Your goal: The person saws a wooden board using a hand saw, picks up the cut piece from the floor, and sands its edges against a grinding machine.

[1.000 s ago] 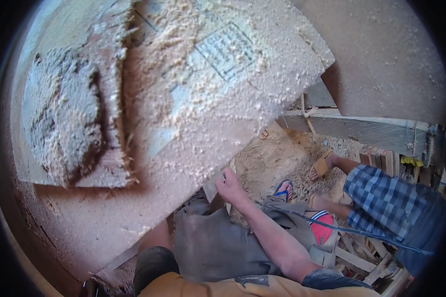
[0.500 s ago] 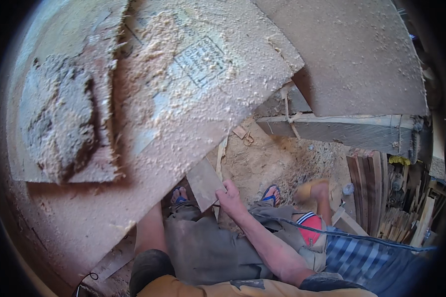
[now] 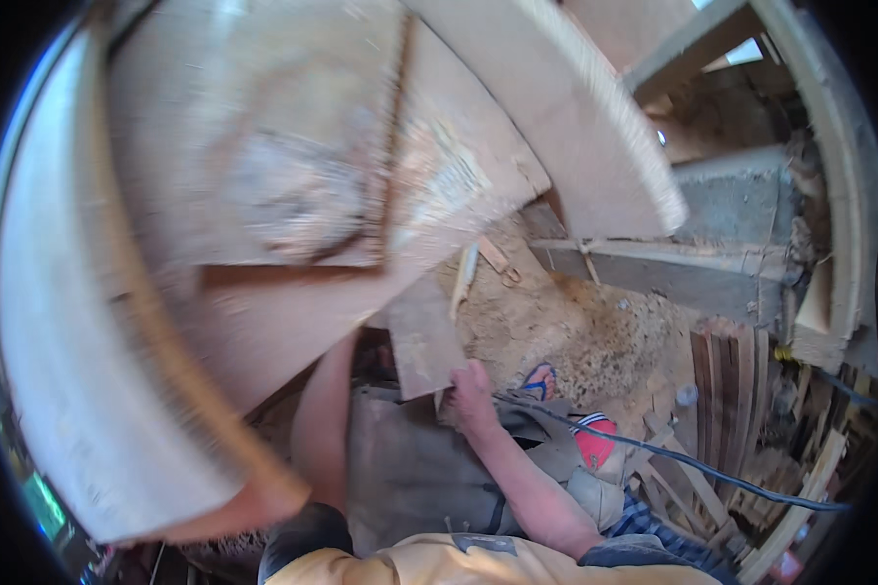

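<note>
My right hand (image 3: 472, 394) grips the lower right corner of a small rectangular board (image 3: 419, 339), which sticks out from beneath a large dusty plywood sheet (image 3: 293, 331). My left forearm (image 3: 320, 441) reaches up under that sheet, which hides the hand. On the sheet lie a thinner panel (image 3: 312, 78) and a clump of sawdust (image 3: 293, 203), both blurred by motion. A dark cable (image 3: 709, 473) runs rightward across my right forearm and grey clothing.
A pale panel (image 3: 127, 419) fills the left side; another (image 3: 580, 117) overhangs at upper right. Beyond are a grey beam (image 3: 673, 273), a timber frame (image 3: 834, 195), stacked offcuts (image 3: 727, 400) and a sandy floor (image 3: 576, 331). Another person's checked shorts (image 3: 658, 546) show at lower right.
My view has swung, bringing the left panel and right timber frame into sight, with blur. The other person's legs have moved back toward the lower edge. My right hand still grips the board.
</note>
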Demonstrator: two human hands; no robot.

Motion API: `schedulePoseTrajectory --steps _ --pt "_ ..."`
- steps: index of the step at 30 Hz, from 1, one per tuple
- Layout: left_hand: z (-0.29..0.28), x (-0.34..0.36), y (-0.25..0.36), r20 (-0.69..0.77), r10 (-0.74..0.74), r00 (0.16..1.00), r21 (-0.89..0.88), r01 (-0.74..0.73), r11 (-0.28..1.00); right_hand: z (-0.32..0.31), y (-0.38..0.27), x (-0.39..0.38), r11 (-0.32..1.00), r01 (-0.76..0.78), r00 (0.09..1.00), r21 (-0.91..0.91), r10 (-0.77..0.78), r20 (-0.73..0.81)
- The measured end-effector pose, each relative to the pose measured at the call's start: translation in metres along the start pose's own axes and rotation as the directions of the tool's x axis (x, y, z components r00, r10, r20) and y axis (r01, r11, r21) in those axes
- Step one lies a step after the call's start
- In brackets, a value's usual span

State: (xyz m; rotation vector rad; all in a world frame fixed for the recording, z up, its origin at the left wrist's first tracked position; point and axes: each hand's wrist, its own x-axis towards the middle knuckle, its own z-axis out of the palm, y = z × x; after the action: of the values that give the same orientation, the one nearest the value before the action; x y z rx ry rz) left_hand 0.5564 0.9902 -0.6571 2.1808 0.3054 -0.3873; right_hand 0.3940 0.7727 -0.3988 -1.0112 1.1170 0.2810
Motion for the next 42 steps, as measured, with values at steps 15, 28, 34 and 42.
schedulePoseTrajectory --steps 15,28,34,42 --pt "-0.243 -0.313 0.323 0.442 0.551 0.708 -0.087 -0.578 0.811 -0.042 -0.198 -0.286 0.906 0.423 0.896 0.010 -0.417 -0.149" --pt "-0.438 -0.337 0.443 0.258 0.817 0.516 -0.265 -0.775 0.573 0.054 -0.267 -0.280 0.698 0.687 0.726 -0.204 -0.672 0.144" --pt "-0.440 -0.322 0.462 0.023 0.682 0.731 -0.483 -0.589 0.648 0.075 -0.259 -0.305 0.746 0.599 0.800 -0.291 -0.552 0.234" --pt "-0.362 -0.341 0.490 0.244 0.638 0.730 -0.812 -0.205 0.546 0.041 -0.223 -0.431 0.606 0.751 0.655 -0.263 -0.733 0.182"
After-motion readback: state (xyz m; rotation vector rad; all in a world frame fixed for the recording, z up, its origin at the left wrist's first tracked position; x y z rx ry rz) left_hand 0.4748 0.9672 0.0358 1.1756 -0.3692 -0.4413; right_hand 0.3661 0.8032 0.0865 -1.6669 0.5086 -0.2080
